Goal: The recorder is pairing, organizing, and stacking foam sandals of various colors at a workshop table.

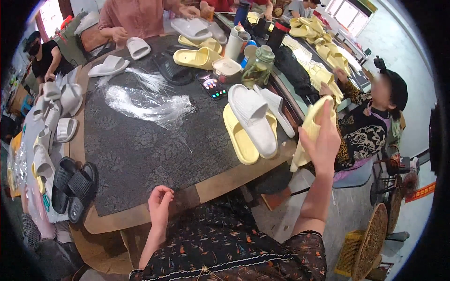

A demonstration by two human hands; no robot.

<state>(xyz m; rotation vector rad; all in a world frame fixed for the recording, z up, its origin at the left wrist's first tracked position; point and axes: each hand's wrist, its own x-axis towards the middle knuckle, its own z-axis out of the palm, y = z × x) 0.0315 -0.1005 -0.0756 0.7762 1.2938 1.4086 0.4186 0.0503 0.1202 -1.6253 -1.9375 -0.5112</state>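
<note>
My right hand (pixel 324 143) grips a pale yellow slide slipper (pixel 307 133), held upright just off the table's right edge. My left hand (pixel 161 201) hovers over the near table edge, its fingers curled together and nothing visible in them. Between the two, closer to the right hand, a light grey slipper (pixel 255 124) lies on top of a yellow slipper (pixel 241 140), and another grey slipper (pixel 277 110) rests beside them. Farther back on the dark table mat (pixel 140 164) spreads a bundle of clear thin plastic strands (pixel 145 105), partly in a clear bag.
Dark slippers (pixel 75 187) and grey ones (pixel 65 130) line the left side. A lit phone (pixel 211 85), a glass jar (pixel 259 65) and a white cup (pixel 236 43) stand farther back. Co-workers sit around; one at right handles yellow slippers (pixel 323 77). A round woven tray (pixel 370 243) is lower right.
</note>
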